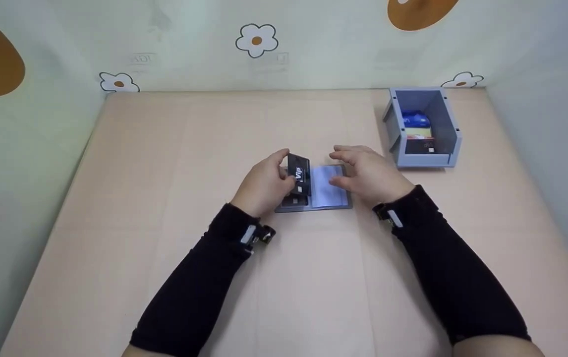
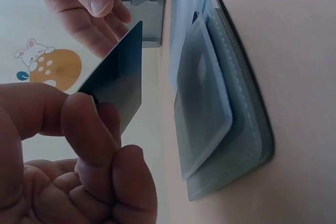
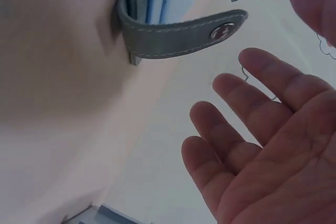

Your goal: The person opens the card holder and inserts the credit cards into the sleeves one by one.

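A grey card holder (image 1: 331, 207) lies opened out on the table, its clear plastic sleeves (image 1: 328, 186) spread to the right. Between thumb and fingers my left hand (image 1: 266, 181) pinches a black card (image 1: 299, 173) marked "Vip", tilted above the holder's left side. Another dark card (image 1: 295, 200) shows in the holder below it. My right hand (image 1: 370, 171) hovers by the holder's right edge, fingers spread and nothing held. In the right wrist view the holder's snap strap (image 3: 178, 40) sticks out beside the right fingers, apart from them.
A grey-blue bin (image 1: 425, 159) stands at the back right of the table. Inside it are a blue item (image 1: 415, 119), a yellowish item (image 1: 418, 132) and a black card (image 1: 420, 146). Patterned walls (image 1: 190, 49) border the table at the back and sides.
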